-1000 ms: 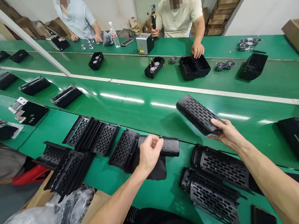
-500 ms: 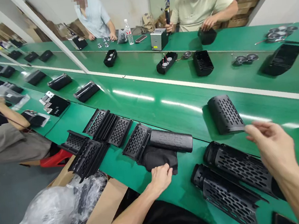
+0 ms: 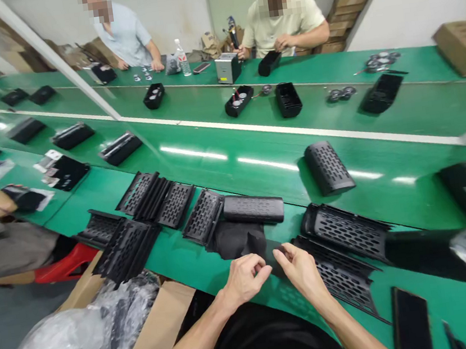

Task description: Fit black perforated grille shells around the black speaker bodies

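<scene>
In front of me, my left hand [image 3: 246, 279] and my right hand [image 3: 302, 272] are close together, fingers curled in a pinch. A thin dark piece of black cloth [image 3: 274, 253] stretches between their fingertips, and its edges are hard to make out. Just beyond my left hand lies a stack of black cloth [image 3: 233, 239] with one corner lifted. A black slotted speaker shell [image 3: 253, 209] rests behind the stack. To the right of my right hand are two black perforated grille housings [image 3: 351, 233], lying side by side.
More perforated black panels [image 3: 176, 204] lie left on the green bench. A speaker shell [image 3: 329, 167] sits on the conveyor belt. At lower right is a phone [image 3: 410, 320]; at lower left, a box with clear plastic wrap [image 3: 58, 343]. Co-workers sit across and to the left.
My right hand has come from the speaker shell on the belt to beside my left hand. A thin piece of cloth is now between them. The view has shifted right.
</scene>
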`<action>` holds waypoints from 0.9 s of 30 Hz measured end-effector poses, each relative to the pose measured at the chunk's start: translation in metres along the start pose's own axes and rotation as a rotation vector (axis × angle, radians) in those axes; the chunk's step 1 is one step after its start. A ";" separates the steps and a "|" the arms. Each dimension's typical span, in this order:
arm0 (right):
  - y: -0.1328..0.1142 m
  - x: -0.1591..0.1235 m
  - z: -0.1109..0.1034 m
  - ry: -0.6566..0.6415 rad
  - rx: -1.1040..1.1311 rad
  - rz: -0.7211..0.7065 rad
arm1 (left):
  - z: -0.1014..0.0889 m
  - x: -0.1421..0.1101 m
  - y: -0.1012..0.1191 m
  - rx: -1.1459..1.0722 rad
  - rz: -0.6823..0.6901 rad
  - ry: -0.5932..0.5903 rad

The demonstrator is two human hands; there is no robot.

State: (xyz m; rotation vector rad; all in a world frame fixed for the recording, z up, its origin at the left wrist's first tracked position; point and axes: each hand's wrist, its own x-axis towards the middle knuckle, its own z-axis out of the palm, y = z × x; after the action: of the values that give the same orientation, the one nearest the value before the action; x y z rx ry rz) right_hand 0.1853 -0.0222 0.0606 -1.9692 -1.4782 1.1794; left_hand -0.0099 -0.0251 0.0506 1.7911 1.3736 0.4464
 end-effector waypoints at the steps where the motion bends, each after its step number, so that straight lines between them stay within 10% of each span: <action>1: 0.011 -0.007 -0.015 0.026 -0.024 0.029 | 0.002 0.002 0.003 -0.031 -0.008 0.004; 10: 0.122 -0.067 -0.110 0.209 -0.176 0.379 | 0.047 0.048 0.040 0.013 -0.175 -0.081; 27: 0.158 -0.072 -0.109 0.349 0.325 0.554 | 0.074 0.065 0.071 0.150 -0.278 -0.197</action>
State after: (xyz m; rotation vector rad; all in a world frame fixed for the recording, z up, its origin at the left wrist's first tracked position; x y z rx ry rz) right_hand 0.3590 -0.1273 0.0325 -2.2612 -0.5406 1.1105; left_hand 0.1092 0.0011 0.0482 1.6768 1.5177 0.0180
